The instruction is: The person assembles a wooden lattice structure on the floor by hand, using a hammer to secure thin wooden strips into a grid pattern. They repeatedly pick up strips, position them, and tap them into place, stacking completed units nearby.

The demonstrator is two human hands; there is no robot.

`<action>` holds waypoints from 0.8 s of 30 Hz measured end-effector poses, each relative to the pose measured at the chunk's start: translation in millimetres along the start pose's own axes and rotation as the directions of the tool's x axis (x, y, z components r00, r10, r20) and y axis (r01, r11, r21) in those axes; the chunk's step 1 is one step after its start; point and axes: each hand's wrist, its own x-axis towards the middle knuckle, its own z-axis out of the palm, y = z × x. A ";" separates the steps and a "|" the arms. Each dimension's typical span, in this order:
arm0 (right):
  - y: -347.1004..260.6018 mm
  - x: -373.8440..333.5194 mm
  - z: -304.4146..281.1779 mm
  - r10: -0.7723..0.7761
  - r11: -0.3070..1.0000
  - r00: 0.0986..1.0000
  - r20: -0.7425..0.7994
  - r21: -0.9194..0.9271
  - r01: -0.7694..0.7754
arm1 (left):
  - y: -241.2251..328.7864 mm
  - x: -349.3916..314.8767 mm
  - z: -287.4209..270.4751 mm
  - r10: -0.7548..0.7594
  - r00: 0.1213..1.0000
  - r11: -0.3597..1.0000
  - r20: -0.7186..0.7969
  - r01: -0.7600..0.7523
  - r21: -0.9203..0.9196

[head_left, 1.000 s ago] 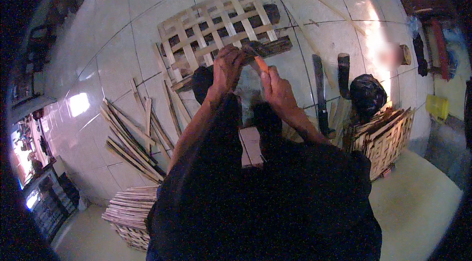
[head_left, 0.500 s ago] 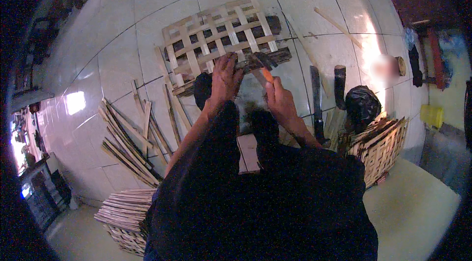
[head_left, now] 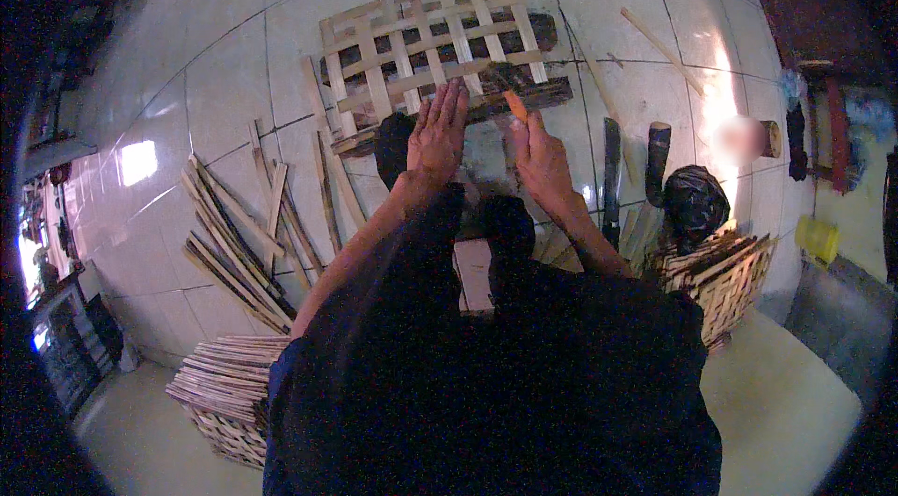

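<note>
A panel of pale woven strips (head_left: 465, 51) lies on the tiled floor in front of me, with dark wood pieces beneath it. My left hand (head_left: 436, 134) rests at its near edge, fingers straight and flat, holding nothing that I can see. Its fingertips touch the lowest strips and the dark wooden bar (head_left: 547, 94) along that edge. In my right hand (head_left: 543, 159) is a hammer (head_left: 515, 107), gripped by its orange handle. The hammer's dark head is over the panel's near edge, right of my left fingers; whether it touches the strips I cannot tell.
Loose strips (head_left: 234, 234) lie on the left, above a woven basket stacked with strips (head_left: 229, 379). At right are a long dark blade (head_left: 612, 178), a dark cylindrical piece (head_left: 658, 164), a black plastic bag (head_left: 696, 203) and another woven basket (head_left: 730, 276). A yellow container (head_left: 817, 239) stands farther right.
My left fingers, bent at the panel's edge before, are now stretched out flat. The hammer has turned slightly, its head now lying over the woven strips. The whole view has shifted a little.
</note>
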 end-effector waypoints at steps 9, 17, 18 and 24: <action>27.0 -14.1 25.2 -0.094 0.994 0.981 -0.168 0.037 0.101 | 1.5 3.1 -3.9 0.006 0.999 0.999 -0.038 -0.008 -0.041; 1.6 -19.7 4.5 -0.387 0.888 0.823 -0.415 0.072 0.454 | 0.4 1.2 -4.1 0.004 0.999 1.000 -0.043 -0.004 -0.011; 13.4 -18.9 11.2 -0.369 0.912 0.855 -0.366 0.038 0.409 | -0.2 1.3 -3.3 0.004 0.999 0.999 -0.032 -0.005 -0.034; -3.7 -14.6 -2.1 -0.020 0.995 0.994 -0.110 0.099 0.031 | 1.0 1.9 -12.3 0.023 1.000 1.000 0.000 -0.023 0.021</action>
